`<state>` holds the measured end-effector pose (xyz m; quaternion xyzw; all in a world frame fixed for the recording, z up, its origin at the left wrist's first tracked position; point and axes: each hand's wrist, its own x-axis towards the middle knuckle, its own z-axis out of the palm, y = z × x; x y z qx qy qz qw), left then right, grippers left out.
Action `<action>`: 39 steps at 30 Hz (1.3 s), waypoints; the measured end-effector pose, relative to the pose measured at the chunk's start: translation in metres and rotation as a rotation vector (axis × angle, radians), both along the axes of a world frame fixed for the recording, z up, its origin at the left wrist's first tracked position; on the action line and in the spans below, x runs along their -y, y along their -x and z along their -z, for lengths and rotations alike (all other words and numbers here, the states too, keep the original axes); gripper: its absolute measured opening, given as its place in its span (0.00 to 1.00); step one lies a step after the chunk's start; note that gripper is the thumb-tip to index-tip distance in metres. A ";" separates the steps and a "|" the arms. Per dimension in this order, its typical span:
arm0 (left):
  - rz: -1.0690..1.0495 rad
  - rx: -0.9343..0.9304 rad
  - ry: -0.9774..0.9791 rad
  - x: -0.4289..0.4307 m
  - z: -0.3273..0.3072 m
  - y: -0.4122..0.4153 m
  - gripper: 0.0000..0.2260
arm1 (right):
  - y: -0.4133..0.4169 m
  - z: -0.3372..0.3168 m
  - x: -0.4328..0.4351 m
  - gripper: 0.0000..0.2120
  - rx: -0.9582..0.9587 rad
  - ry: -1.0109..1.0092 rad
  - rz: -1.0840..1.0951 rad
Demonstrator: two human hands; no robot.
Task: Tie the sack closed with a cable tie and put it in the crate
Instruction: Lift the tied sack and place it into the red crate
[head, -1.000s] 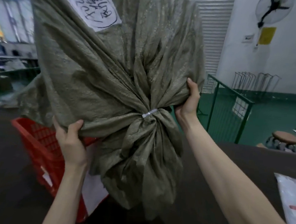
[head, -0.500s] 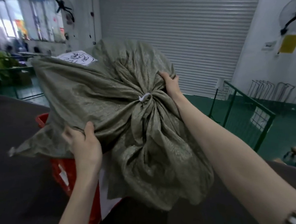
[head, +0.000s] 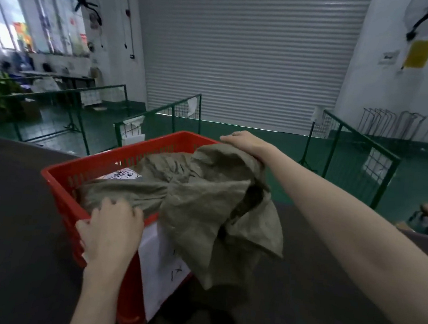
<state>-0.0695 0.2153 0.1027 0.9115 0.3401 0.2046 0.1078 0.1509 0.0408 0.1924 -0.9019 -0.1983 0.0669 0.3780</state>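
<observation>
The left hand point(head: 112, 228) lay knuckles-up over the near rim of the crate point(head: 57, 176), fingers curled down and pinched into a fold of the sack point(head: 198, 199). The right hand point(head: 248, 143) reached to the far corner, palm down and fingers bent over the top of a raised hump of cloth; whether it gripped or only pressed could not be told from here.

The sack sat mostly inside the red crate, but its loose mouth end spilled over the near right wall and hung down outside, covering part of a white paper sheet point(head: 161, 264) stuck to the crate's front. A white label point(head: 122, 175) showed on the sack deep in the crate. The cable tie was hidden somewhere in the folds.

By the look of it, this was woven cloth, limp and light, crumpling wherever touched, so it would not hold any shape it was pushed into. The hanging flap looked like the part to gather, taken as 1 bunch near the tied neck rather than by an edge.

The crate stood on the dark bench point(head: 6, 220), green wire fencing point(head: 361, 139) beyond.
</observation>
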 end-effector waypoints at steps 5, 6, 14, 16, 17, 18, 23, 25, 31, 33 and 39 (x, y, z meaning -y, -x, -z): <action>0.231 0.191 -0.045 0.018 0.011 -0.015 0.16 | 0.004 0.011 0.022 0.27 -0.012 -0.039 -0.005; 0.297 0.242 0.018 0.023 0.015 -0.017 0.19 | 0.006 0.016 0.027 0.27 -0.028 -0.049 0.003; 0.565 0.135 -0.051 0.076 0.072 -0.035 0.39 | 0.031 0.113 0.043 0.32 -0.416 -0.220 -0.056; 0.623 -0.049 -0.135 0.083 0.088 -0.043 0.44 | 0.040 0.134 0.041 0.34 -0.516 -0.354 -0.049; 0.642 -0.107 -0.162 0.086 0.096 -0.047 0.47 | 0.044 0.140 0.039 0.37 -0.522 -0.396 -0.045; 0.650 -0.124 -0.176 0.088 0.102 -0.051 0.49 | 0.044 0.146 0.036 0.40 -0.507 -0.426 -0.035; 0.579 0.019 -0.291 0.086 0.105 -0.070 0.49 | 0.064 0.134 0.037 0.28 -0.377 -0.489 -0.045; 0.614 0.102 -0.363 0.079 0.088 -0.075 0.40 | 0.074 0.124 0.040 0.15 -0.313 -0.523 -0.086; 0.821 0.179 -0.564 0.039 0.005 -0.088 0.25 | 0.077 0.104 0.043 0.11 -0.420 -0.761 -0.120; 0.866 0.157 -0.652 0.025 -0.018 -0.095 0.20 | 0.074 0.099 0.043 0.10 -0.425 -0.752 -0.116; 0.822 0.151 -0.612 -0.019 -0.024 -0.124 0.12 | 0.076 0.093 0.053 0.10 -0.380 -0.657 -0.057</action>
